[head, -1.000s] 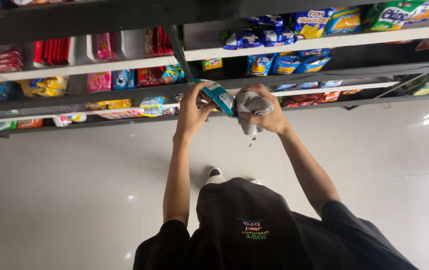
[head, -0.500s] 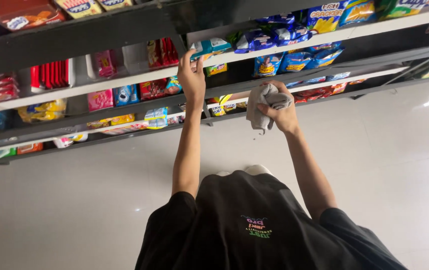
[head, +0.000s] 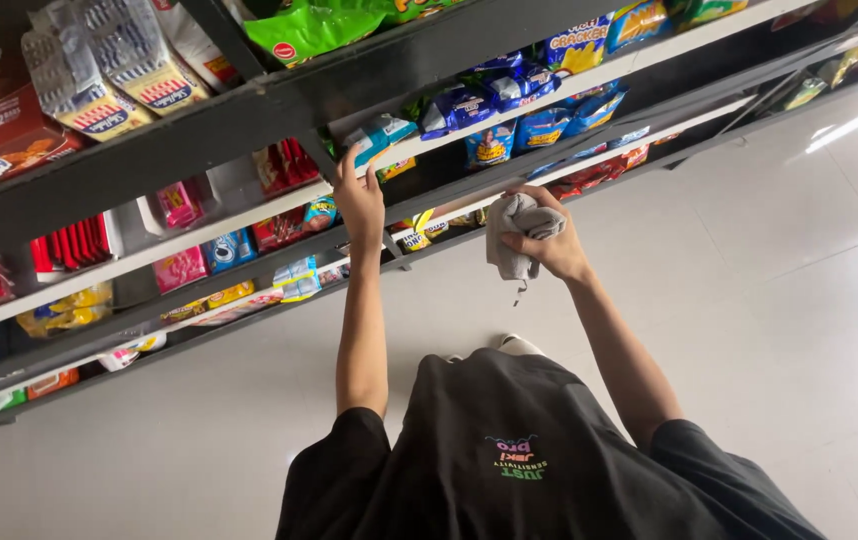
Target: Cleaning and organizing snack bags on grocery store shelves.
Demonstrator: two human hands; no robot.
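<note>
My left hand (head: 360, 203) reaches up to the white-edged shop shelf (head: 249, 212), its grip open, fingers spread and the fingertips (head: 350, 160) touching the lower edge of a teal and white snack packet (head: 381, 133) that sits on the shelf above. I cannot tell whether any finger has actually closed on the packet; it looks like a loose touch. My right hand (head: 547, 245) is lower and well apart from the shelf edge, its grip closed around a crumpled grey cloth (head: 514, 228), which bunches over my fingers and hangs down a little below the fist.

Just right of the teal packet, blue crisp bags (head: 479, 102) lie in a row on the same shelf, with more blue bags (head: 539, 130) on the shelf beneath. To the left, red flat packs (head: 67, 247) stand upright beside pink packets (head: 180, 268). Above, a dark shelf beam (head: 249, 110) carries silver-wrapped biscuit packs (head: 109, 60) and a green bag (head: 309, 30). Pale glossy floor tiles (head: 769, 270) spread below, and my black T-shirt (head: 509, 450) fills the bottom of the view.
</note>
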